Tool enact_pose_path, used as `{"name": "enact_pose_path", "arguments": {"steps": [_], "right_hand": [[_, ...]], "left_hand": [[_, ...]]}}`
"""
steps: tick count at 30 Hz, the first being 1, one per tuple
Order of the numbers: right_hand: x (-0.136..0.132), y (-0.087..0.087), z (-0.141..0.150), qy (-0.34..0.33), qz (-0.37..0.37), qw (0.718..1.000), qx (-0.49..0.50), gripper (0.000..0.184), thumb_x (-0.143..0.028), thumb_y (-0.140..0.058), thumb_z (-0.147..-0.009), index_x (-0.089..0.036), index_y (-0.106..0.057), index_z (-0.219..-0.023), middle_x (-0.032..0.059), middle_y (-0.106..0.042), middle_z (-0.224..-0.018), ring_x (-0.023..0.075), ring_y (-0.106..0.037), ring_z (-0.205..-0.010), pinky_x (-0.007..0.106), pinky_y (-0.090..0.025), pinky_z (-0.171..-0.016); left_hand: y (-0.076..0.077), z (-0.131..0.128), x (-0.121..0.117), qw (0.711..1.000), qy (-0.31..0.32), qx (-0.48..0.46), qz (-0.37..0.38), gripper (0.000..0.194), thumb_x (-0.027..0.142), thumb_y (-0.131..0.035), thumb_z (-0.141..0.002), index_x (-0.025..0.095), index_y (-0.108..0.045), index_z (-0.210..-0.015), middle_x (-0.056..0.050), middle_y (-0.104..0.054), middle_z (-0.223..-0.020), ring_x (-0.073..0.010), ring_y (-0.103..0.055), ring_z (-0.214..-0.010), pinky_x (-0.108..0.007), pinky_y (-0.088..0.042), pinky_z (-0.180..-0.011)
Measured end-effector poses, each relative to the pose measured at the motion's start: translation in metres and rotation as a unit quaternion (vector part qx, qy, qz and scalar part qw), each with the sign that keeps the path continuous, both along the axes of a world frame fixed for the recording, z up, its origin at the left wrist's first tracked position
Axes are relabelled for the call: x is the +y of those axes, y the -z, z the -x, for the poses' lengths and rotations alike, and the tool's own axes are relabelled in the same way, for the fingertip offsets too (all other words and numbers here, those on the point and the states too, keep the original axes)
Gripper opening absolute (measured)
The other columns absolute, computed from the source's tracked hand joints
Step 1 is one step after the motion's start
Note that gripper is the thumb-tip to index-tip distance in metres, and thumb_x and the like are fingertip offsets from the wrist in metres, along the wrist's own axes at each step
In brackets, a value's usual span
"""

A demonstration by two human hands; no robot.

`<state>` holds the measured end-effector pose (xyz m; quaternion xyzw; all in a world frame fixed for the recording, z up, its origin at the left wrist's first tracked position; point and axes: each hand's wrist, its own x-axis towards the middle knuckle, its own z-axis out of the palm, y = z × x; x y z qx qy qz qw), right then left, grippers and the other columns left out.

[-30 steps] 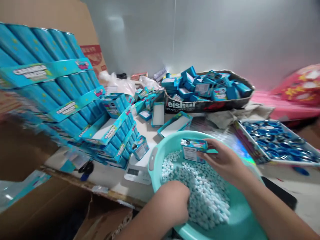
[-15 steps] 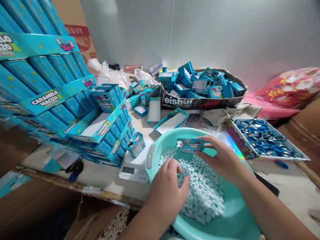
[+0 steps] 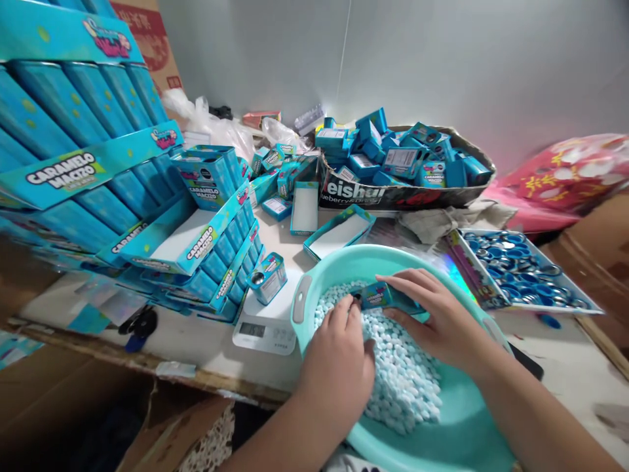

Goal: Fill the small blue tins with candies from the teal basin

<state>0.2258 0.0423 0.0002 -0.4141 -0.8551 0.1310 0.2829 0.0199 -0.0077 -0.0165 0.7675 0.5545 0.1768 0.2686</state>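
Inside green tub [image 3: 472,419], right hand [image 3: 427,311] holds small blue tin [image 3: 376,297], tipped sideways over candies [image 3: 403,387]. Left hand [image 3: 339,360] also in tub, fingers by tin's end; cannot tell if it grips candies. Left of tub, white scale [image 3: 265,337] with 1 more tin [image 3: 268,280] on top. Behind tub, black box [image 3: 407,198] of blue tins [image 3: 399,160].
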Motion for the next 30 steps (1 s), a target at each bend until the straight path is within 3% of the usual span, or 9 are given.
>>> {"name": "enact_pose_path", "arguments": {"steps": [5,8,12,15,18,20,23,26,30], "right_hand": [[0.001,0.001,0.001,0.008,0.023,1.000,-0.015,0.044,-0.028,-0.059,-0.103,-0.032,-0.048,-0.146,0.0085,-0.059,-0.118,0.0302,-0.054,-0.106,0.045,-0.049,-0.087],[0.001,0.001,-0.001,0.025,0.006,1.000,-0.009,0.038,-0.028,-0.058,-0.103,-0.028,-0.051,-0.140,0.0096,-0.058,-0.119,0.0306,-0.054,-0.109,0.045,-0.048,-0.089],[0.003,0.006,-0.006,0.094,-0.004,0.995,0.026,0.030,-0.032,-0.060,-0.101,-0.023,-0.055,-0.129,0.0103,-0.059,-0.117,0.0305,-0.057,-0.107,0.044,-0.048,-0.090],[0.006,0.009,-0.009,0.141,0.005,0.989,0.046,0.029,-0.035,-0.061,-0.098,-0.022,-0.057,-0.123,0.0100,-0.060,-0.114,0.0303,-0.059,-0.103,0.043,-0.048,-0.086],[0.007,0.007,-0.007,0.162,0.008,0.986,0.044,0.028,-0.037,-0.062,-0.097,-0.022,-0.058,-0.120,0.0087,-0.060,-0.109,0.0293,-0.058,-0.099,0.042,-0.048,-0.083],[0.007,0.003,-0.003,0.165,0.007,0.985,0.056,0.026,-0.035,-0.062,-0.096,-0.023,-0.058,-0.119,0.0079,-0.059,-0.106,0.0281,-0.058,-0.097,0.041,-0.047,-0.082],[0.006,-0.001,0.000,0.158,-0.005,0.983,0.094,0.025,-0.032,-0.062,-0.096,-0.024,-0.057,-0.119,0.0073,-0.059,-0.106,0.0272,-0.058,-0.096,0.040,-0.047,-0.082],[0.005,0.000,-0.001,0.161,-0.016,0.981,0.111,0.025,-0.031,-0.063,-0.095,-0.024,-0.057,-0.119,0.0067,-0.059,-0.104,0.0264,-0.057,-0.094,0.039,-0.046,-0.081],[0.005,0.002,-0.005,0.170,-0.011,0.979,0.113,0.025,-0.030,-0.064,-0.095,-0.024,-0.059,-0.118,0.0055,-0.058,-0.103,0.0249,-0.056,-0.093,0.038,-0.046,-0.081]], "left_hand": [[-0.002,0.000,0.003,0.998,-0.004,-0.005,0.055,0.055,0.024,-0.054,-0.096,0.010,-0.045,-0.148,-0.016,-0.044,-0.150,-0.0310,-0.052,-0.132,-0.044,-0.050,-0.110],[0.000,0.000,0.003,0.998,-0.006,-0.027,0.048,0.056,0.025,-0.055,-0.095,0.012,-0.043,-0.148,-0.015,-0.045,-0.148,-0.0303,-0.053,-0.131,-0.042,-0.050,-0.108],[0.000,0.001,-0.001,0.998,-0.010,-0.053,0.019,0.040,0.026,-0.056,-0.095,0.018,-0.055,-0.134,-0.012,-0.056,-0.130,-0.0279,-0.059,-0.119,-0.041,-0.054,-0.101],[-0.006,0.014,-0.001,0.987,-0.034,-0.096,-0.122,0.041,0.026,-0.058,-0.096,0.022,-0.053,-0.136,-0.009,-0.057,-0.130,-0.0229,-0.056,-0.124,-0.036,-0.050,-0.108],[-0.009,0.047,0.011,0.930,-0.137,-0.106,-0.325,0.041,0.021,-0.062,-0.094,0.024,-0.053,-0.134,-0.009,-0.056,-0.132,-0.0222,-0.052,-0.129,-0.038,-0.043,-0.115],[-0.003,0.073,0.024,0.898,-0.218,-0.083,-0.374,0.048,0.023,-0.067,-0.091,0.021,-0.051,-0.137,-0.013,-0.054,-0.134,-0.0266,-0.049,-0.133,-0.045,-0.042,-0.116],[0.018,0.103,0.043,0.902,-0.291,-0.086,-0.309,0.076,0.030,-0.072,-0.086,0.015,-0.036,-0.152,-0.019,-0.043,-0.146,-0.0328,-0.043,-0.139,-0.050,-0.042,-0.116],[0.045,0.117,0.055,0.907,-0.328,-0.195,-0.175,0.102,0.033,-0.077,-0.079,0.017,-0.018,-0.160,-0.021,-0.045,-0.147,-0.0327,-0.052,-0.132,-0.051,-0.047,-0.112],[0.064,0.127,0.061,0.902,-0.340,-0.256,-0.074,0.092,0.037,-0.079,-0.078,0.020,-0.033,-0.155,-0.018,-0.051,-0.145,-0.0312,-0.056,-0.130,-0.049,-0.047,-0.113]]}}
